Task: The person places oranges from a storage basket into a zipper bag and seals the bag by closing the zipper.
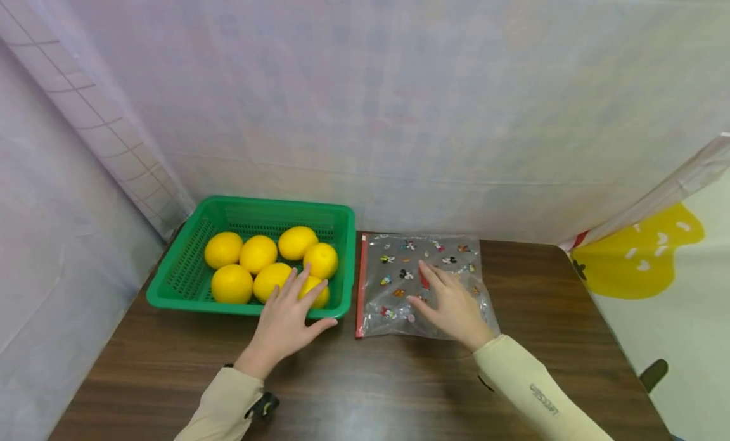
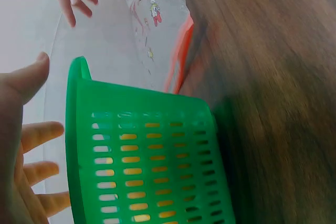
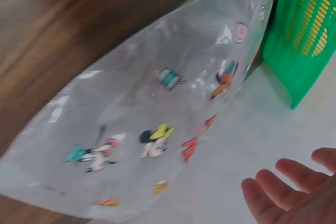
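Note:
A green plastic basket [image 1: 251,309] with slotted walls holds several yellow lemon-like fruits [image 1: 259,255]. Over its front right corner my left hand [image 1: 285,324] is spread, fingers reaching above the nearest fruits and thumb pointing right. In the left wrist view those fingers [image 2: 44,129] show beside the basket's rim, holding nothing. To the right of the basket lies a flat clear zip bag [image 1: 393,324] with cartoon prints and a red slider edge [image 1: 360,289]. My right hand [image 1: 453,308] hovers above the bag's right half with loosely extended fingers; the right wrist view shows it off the plastic.
Everything stands on a dark brown wooden table [image 1: 353,390]. Behind it hangs a pale curtain [image 1: 399,111], close to the basket and bag. At the right is a white cloth with a yellow printed shape [image 1: 644,263].

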Tool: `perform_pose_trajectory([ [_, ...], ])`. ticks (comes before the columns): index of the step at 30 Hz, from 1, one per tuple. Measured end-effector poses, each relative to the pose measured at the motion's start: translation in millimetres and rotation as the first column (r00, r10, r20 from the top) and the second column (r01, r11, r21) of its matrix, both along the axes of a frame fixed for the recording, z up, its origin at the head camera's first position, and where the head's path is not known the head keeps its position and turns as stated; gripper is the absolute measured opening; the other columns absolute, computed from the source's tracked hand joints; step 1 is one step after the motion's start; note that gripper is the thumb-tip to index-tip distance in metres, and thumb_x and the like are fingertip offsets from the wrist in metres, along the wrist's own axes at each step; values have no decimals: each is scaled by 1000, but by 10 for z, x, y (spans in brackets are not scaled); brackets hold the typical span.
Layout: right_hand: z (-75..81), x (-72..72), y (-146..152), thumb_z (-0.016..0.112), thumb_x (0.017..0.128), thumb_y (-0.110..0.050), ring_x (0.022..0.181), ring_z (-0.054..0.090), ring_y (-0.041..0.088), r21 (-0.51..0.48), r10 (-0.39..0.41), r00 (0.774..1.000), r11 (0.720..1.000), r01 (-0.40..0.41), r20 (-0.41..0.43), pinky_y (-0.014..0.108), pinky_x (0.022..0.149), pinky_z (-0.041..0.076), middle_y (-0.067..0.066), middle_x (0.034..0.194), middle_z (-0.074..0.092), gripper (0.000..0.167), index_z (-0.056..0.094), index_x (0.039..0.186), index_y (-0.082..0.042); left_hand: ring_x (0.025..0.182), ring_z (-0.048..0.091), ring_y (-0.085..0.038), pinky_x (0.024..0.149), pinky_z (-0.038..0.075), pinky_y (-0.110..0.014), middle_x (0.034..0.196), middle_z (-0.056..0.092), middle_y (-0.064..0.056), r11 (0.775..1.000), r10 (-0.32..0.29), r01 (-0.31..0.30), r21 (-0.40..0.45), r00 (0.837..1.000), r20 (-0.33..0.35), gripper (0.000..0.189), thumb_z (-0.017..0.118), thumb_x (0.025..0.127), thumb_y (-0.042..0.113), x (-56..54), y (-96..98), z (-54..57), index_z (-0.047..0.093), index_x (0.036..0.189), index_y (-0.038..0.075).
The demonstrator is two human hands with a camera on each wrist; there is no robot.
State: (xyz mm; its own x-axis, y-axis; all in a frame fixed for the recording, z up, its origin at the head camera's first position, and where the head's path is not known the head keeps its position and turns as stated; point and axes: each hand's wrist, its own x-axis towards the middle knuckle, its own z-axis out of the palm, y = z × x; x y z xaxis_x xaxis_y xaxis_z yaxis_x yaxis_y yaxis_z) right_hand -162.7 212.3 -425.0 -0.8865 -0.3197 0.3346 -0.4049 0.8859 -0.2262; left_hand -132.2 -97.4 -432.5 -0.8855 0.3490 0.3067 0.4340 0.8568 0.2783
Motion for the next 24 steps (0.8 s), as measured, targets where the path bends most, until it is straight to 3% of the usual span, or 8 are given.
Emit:
perform_pose_trajectory([
  [3, 6, -58, -118, 65, 79, -46, 98, 57, 35, 14, 17, 1000, 1000, -17, 22, 48, 63, 52, 19, 119, 56, 71, 41, 137, -12, 121, 41, -35, 93, 40, -51, 136, 42, -14, 1000, -22, 23, 19, 999, -45, 61, 62, 77, 54, -12, 26, 1, 57, 125, 17],
  [6, -1, -115, -224, 65, 79, -44, 95, 57, 34, 12, 32, 998, 999, -33, 46, 46, 62, 52, 19, 116, 57, 69, 42, 136, -11, 112, 48, -32, 86, 45, -47, 127, 50, -13, 999, -34, 35, 19, 997, -69, 58, 65, 76, 52, -20, 54, 0, 60, 121, 16],
  [9, -19, -170, -320, 65, 80, -43, 98, 56, 34, 18, 26, 997, 999, -27, 69, 45, 63, 52, 19, 115, 57, 68, 43, 135, -10, 110, 50, -31, 83, 46, -47, 124, 53, -12, 999, -41, 42, 17, 997, -67, 55, 65, 77, 50, -28, 84, -4, 62, 119, 15],
  [11, -35, -202, -375, 64, 80, -42, 96, 57, 32, 29, 30, 996, 999, -33, 90, 40, 57, 52, 17, 114, 58, 67, 44, 135, -9, 109, 50, -31, 84, 45, -47, 122, 54, -12, 999, -49, 50, 21, 997, -64, 52, 65, 77, 48, -31, 110, -5, 64, 116, 14],
  [16, -101, -264, -498, 67, 79, -39, 80, 60, 24, 45, 55, 992, 997, -61, 117, 27, 44, 48, 16, 110, 60, 65, 46, 132, -6, 100, 53, -27, 83, 46, -41, 113, 58, -8, 998, -61, 62, 10, 996, -70, 44, 66, 78, 45, -42, 161, -18, 69, 106, 12],
  [20, -148, -303, -577, 67, 79, -37, 73, 59, 20, 30, 56, 990, 998, -61, 128, 33, 51, 51, 15, 106, 61, 64, 48, 130, -3, 90, 54, -23, 77, 47, -34, 104, 60, -6, 998, -69, 70, 10, 994, -83, 36, 69, 77, 41, -44, 197, -45, 71, 97, 11],
  [24, -153, -344, -655, 66, 80, -36, 84, 61, 27, -7, 49, 985, 999, -49, 164, 41, 67, 53, 19, 113, 59, 63, 48, 129, 0, 80, 55, -17, 68, 48, -28, 94, 61, -1, 998, -61, 63, 26, 994, -92, 30, 71, 76, 37, -27, 233, -55, 72, 93, 13],
])
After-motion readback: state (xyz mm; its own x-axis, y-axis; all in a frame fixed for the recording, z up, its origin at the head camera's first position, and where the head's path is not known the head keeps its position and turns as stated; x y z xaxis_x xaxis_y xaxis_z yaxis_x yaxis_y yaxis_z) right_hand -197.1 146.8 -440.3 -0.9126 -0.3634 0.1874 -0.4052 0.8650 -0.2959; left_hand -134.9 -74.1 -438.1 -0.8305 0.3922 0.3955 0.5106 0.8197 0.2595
